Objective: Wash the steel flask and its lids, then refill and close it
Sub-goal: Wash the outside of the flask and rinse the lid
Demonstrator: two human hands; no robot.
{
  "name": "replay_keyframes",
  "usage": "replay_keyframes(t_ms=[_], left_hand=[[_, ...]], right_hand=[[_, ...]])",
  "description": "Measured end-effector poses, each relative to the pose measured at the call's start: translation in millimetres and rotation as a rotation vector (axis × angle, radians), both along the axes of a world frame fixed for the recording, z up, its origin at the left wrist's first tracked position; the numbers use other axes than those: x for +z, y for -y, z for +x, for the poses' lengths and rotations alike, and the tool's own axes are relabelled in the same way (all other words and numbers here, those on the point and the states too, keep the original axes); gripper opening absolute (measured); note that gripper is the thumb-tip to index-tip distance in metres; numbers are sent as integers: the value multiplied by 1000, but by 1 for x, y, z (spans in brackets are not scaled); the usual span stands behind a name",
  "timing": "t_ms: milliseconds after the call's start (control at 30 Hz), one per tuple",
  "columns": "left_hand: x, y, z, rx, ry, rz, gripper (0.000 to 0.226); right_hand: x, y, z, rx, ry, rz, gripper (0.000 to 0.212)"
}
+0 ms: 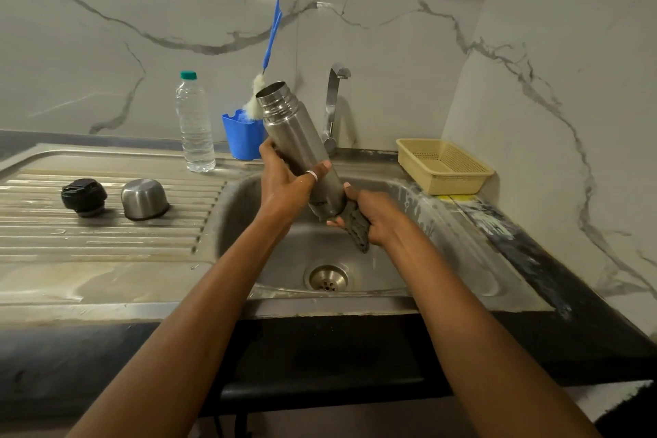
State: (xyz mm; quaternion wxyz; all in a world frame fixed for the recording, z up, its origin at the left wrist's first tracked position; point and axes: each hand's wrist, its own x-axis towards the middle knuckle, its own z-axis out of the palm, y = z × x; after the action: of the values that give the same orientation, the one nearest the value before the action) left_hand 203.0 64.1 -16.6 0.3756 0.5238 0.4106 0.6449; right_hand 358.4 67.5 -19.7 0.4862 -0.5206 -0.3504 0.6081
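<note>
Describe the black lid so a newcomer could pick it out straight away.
Start at the ribbed steel draining board, left of the sink basin. Two lids rest on it side by side. The black lid is the left one: a dark, round plug, unlike the shiny steel cup lid set mouth-down to its right.

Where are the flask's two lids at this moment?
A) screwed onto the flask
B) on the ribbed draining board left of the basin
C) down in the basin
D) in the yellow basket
B: the black lid and the steel cap sit side by side on the draining board, and the flask, held over the basin, has an open mouth.
</note>
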Motion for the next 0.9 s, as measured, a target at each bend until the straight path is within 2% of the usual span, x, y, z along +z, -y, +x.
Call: replay_keyframes(t_ms=[133,267,433,633,733,900], left_hand=[[3,0,-6,43,-32,14,84],[2,5,-14,71,-97,-15,81],[14,20,-28,105,-181,-13,86],[32,37,-66,202,-339,14,91],[41,43,-100,278,-327,1,96],[62,63,-167,384,-287,-26,95]], right_hand=[[5,1,6,-159,279,122,18],[11,8,2,-205,278,171,15],[17,21,-13,-136,259,238,17],[37,29,-67,-28,249,371,18],[50,30,-104,0,254,416,13],[73,39,-175,165,264,488,17]])
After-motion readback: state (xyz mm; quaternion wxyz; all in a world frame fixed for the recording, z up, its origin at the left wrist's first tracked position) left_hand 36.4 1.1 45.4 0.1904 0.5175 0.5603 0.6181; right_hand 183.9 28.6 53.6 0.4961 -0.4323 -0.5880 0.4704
